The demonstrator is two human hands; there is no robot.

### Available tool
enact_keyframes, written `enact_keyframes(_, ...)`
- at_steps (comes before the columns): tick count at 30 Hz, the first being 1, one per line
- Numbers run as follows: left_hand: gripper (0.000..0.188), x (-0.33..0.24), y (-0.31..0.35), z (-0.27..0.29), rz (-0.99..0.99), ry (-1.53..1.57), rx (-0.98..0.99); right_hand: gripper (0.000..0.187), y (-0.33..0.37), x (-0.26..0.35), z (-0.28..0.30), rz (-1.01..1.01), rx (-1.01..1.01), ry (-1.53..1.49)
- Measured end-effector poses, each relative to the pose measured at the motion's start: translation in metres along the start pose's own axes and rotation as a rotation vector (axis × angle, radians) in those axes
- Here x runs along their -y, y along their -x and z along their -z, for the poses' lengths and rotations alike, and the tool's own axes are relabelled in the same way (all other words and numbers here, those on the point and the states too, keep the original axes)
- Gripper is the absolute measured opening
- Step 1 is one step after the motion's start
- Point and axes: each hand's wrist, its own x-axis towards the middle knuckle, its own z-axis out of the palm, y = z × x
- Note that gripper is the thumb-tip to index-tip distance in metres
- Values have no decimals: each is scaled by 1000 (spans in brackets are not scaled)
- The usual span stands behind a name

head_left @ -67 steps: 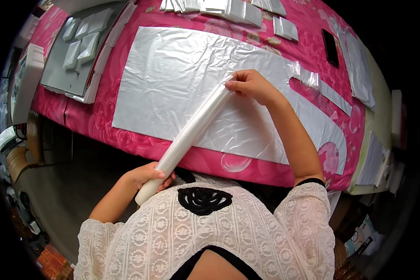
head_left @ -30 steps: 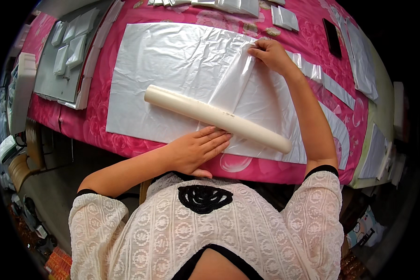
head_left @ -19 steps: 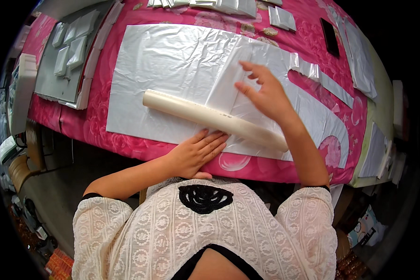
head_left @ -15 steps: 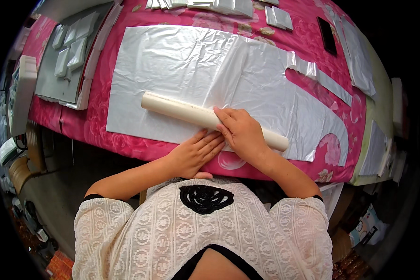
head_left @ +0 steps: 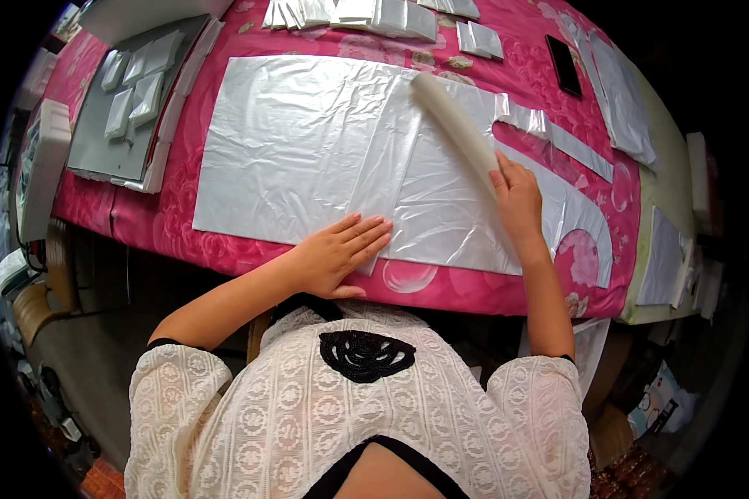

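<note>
Across the table lies a thin whitish plastic apron, spread flat, with curved cutouts and straps at its right end. My left hand rests palm down on the apron's near edge, fingers stretched out and nothing held. In my right hand is a white plastic pipe, gripped near its middle with the thumb on top. The pipe slants from the far middle of the apron toward my right forearm, over the sheet's right half. Its near end is partly hidden behind my hand and forearm.
Folded plastic packets line the far edge, with a smaller stack beside them. A dark phone lies far right, near more plastic sheets. At left, a grey board carries several packets. The pink cloth covers the table.
The pipe has swung from lying crosswise near me to a steeper slant on the right, with my right hand moving right and away. My left hand stays on the near edge.
</note>
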Motion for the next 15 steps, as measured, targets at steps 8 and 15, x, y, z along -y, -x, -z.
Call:
enact_keyframes(8, 75, -51, 2, -38, 156, -221, -54, 39, 37, 87, -32, 487, 174, -195)
enact_keyframes(15, 70, -48, 4, -54, 146, -320, -118, 36, -64, 71, -69, 451, 40, -149)
